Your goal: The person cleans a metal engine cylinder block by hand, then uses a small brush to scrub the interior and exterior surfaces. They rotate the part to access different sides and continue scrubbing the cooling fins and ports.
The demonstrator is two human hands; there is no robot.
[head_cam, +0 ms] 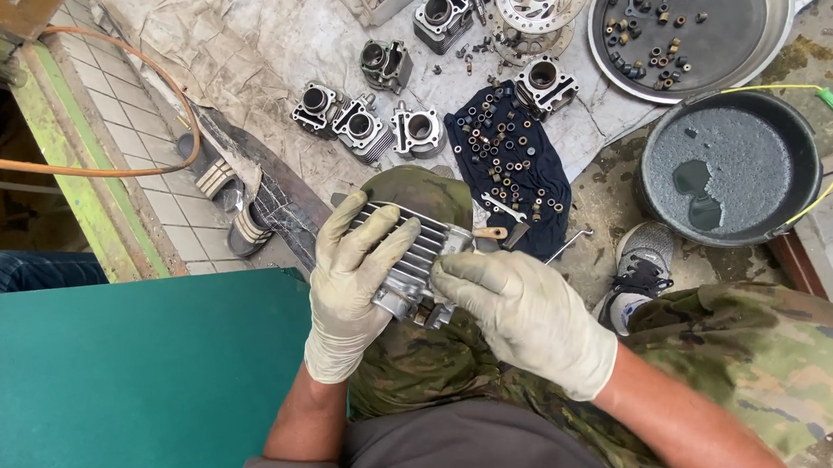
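Both my hands wear pale, dirty gloves. My left hand (354,278) wraps around a finned grey metal engine cylinder (419,253) held over my knee. My right hand (525,313) grips the cylinder's right end, and a small wooden-handled tool (490,234) sticks out just above its fingers. I cannot tell which hand holds that tool. My camouflage trousers (718,349) fill the lower right.
Several more engine cylinders (365,125) lie on a stained cloth ahead. A dark rag (512,163) carries several small rings and bolts. A round metal tray (689,39) and a black bucket of grey liquid (724,166) stand at right. A green board (119,370) lies at left.
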